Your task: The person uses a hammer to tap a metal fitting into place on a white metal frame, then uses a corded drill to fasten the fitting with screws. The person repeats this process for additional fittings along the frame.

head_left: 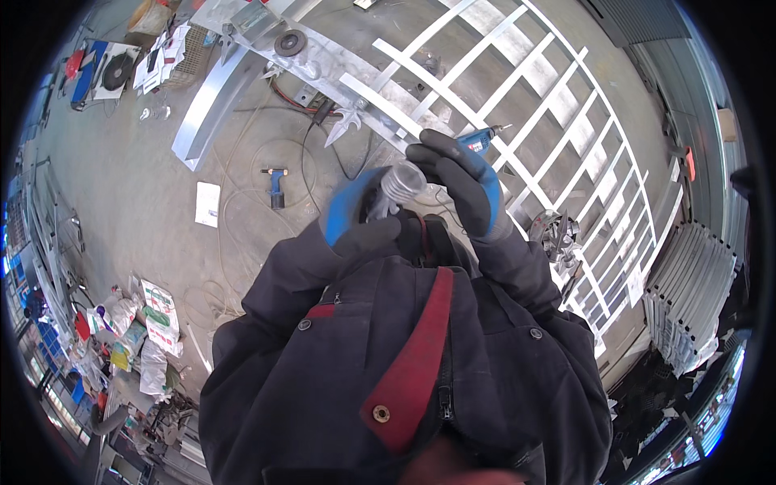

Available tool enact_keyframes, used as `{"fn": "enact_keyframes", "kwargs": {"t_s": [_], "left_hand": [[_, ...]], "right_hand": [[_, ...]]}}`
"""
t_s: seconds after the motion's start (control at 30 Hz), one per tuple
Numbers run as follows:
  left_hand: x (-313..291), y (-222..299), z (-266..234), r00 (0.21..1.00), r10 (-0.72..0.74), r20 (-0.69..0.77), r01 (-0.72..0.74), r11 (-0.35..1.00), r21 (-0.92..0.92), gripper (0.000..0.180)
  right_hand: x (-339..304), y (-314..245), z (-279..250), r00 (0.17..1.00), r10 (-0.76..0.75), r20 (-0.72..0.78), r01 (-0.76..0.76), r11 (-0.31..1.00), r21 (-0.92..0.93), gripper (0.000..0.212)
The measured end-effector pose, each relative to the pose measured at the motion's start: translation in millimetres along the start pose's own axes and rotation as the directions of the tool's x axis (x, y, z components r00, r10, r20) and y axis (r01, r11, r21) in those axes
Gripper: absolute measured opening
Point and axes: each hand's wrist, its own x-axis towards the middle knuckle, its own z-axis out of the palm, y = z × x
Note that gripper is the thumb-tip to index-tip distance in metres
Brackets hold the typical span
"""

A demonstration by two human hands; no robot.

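Your black-and-blue gloved left hand (349, 212) is clamped around a clear, ribbed plastic bottle (402, 184) before your chest. Your matching gloved right hand (465, 182) curls beside it; I cannot tell whether its fingers grip anything. You seem to be steadying the bottle; the next move likely calls for keeping that hold.

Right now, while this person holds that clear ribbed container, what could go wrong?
The clear ribbed container might slip, as only the gloved left hand clearly grips it. The right hand could bump the blue drill-like tool, which shows just past its fingers. And the blue-and-black tool lying on the floor might trip someone.
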Motion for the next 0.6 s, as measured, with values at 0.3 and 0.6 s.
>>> {"fn": "enact_keyframes", "kwargs": {"t_s": [0.3,0.6], "left_hand": [[2,19,-4,0.989,0.128,-0.076,-0.129,0.992,-0.005,0.111],[-9,42,8,0.896,0.379,-0.231,0.007,0.509,0.861,0.104]], "right_hand": [[1,-22,26,1.000,0.023,0.009,-0.017,0.897,-0.442,0.042],[16,-8,24,0.992,0.118,0.047,-0.077,0.857,-0.510,0.044]]}}
